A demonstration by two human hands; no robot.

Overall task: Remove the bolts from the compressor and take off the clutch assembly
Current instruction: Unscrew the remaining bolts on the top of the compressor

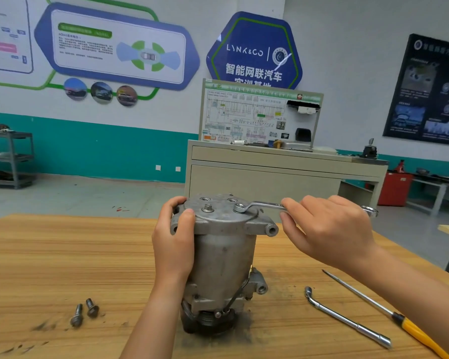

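The compressor (223, 255) stands on end at the middle of the tabletop (62, 255), its flat end plate up and the clutch assembly (208, 323) underneath, against the wood. The left hand (174, 244) wraps the upper housing from the 9 o'clock side, thumb hooked over the plate's rim and fingers curled round the body, a full grip that steadies the unit. The right hand (327, 229) has its grip closed round the shank of a ring spanner (265, 204), fingers folded over the bar and thumb along it

What the next pull depends on is how that bar lies. Its long axis runs nearly level from 9 to 3 o'clock. The working ring sits on a bolt at the plate's 3 o'clock edge, so the bolt lies at 9 o'clock from the right grip, and the free ring pokes out past the knuckles at 3. The bolt head itself is mostly hidden by the ring. A second bolt (208, 208) stands bare at the plate's centre, nearer the left hand

With the handle out at 3 o'clock of its bolt, loosening an ordinary thread would likely mean sweeping it away toward 12, while the left grip resists the twist

Two loose bolts (77, 316) lie at 7 o'clock from the compressor, well apart from it
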